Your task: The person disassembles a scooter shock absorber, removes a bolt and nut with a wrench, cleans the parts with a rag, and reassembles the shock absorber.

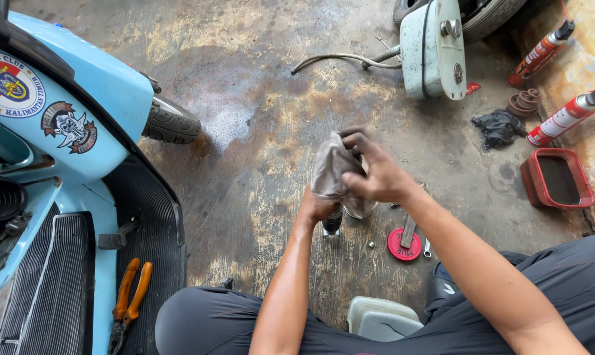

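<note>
Head view, looking down at stained concrete floor point(245, 131).

Centre of frame: right hand point(376, 177) closed around grey rag point(330, 167), fingers curled over top. Left hand point(317, 207) below, gripping underside of rag and dark metal part point(332, 222) wrapped in it; part's lower end pokes out under the rag, just above the floor. How tight the left grip is: cannot tell, rag hides the fingers.

Just right of hands, on floor: one red round lid point(403, 244), flat metal bar point(409, 230) lying across its edge, a few small bolts nearby, too small to count.

Upper right: two red spray cans point(567, 117) with black caps, one black rag point(498, 127), one stack of rubber rings point(524, 102), one red tray point(557, 179). Top centre: pale metal cover point(432, 49) with hose point(340, 59) running left, tyre behind it.

Left side: light-blue scooter point(80, 98), two stickers on its panel, front wheel point(171, 121) showing. One pair of orange-handled pliers point(130, 302) on the ribbed floorboard, lower left.

Bottom edge: dark-trousered knees, pale low stool point(383, 319) between them. Forearms block the floor patch directly below the hands.
</note>
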